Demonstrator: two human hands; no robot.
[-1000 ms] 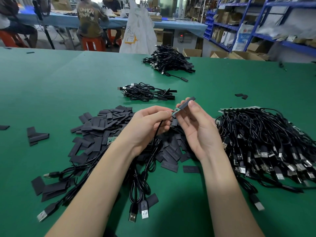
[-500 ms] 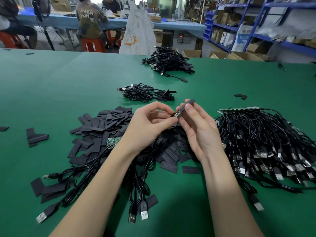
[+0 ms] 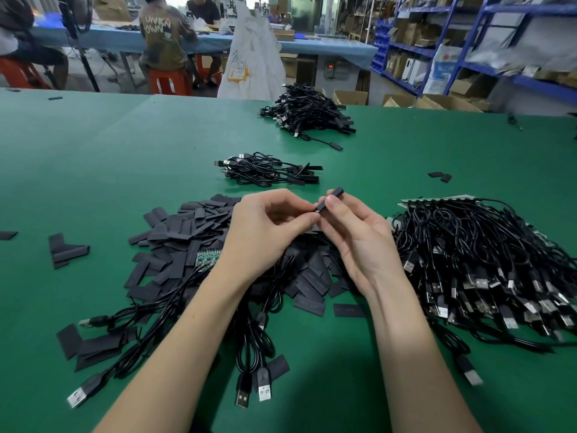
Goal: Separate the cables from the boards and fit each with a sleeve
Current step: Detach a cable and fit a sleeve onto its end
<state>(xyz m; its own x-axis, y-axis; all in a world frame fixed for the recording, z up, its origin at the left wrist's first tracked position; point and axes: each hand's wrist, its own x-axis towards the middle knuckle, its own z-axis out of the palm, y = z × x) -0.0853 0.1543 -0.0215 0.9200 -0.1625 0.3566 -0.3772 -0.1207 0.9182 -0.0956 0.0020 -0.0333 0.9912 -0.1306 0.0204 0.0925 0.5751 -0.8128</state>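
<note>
A: Status?
B: Short black flat sleeve (image 3: pixel 331 199) now covers the small board end that was bare a second ago. Right hand (image 3: pixel 356 235) pinches the sleeve above the green bench (image 3: pixel 93 157); left hand (image 3: pixel 265 229) pinches the thin black cable (image 3: pixel 274 285) at its mouth.
A: So?
B: Looks seated. Probably goes to the sleeved pile (image 3: pixel 271 170) next.

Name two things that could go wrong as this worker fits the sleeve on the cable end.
1. The sleeve is held only by the fingertips of the right hand and left hand; it could slip into the sleeve pile below and be hard to find again.
2. The cable trails down among other loose cables; lifting it might snag and drag them.
</note>
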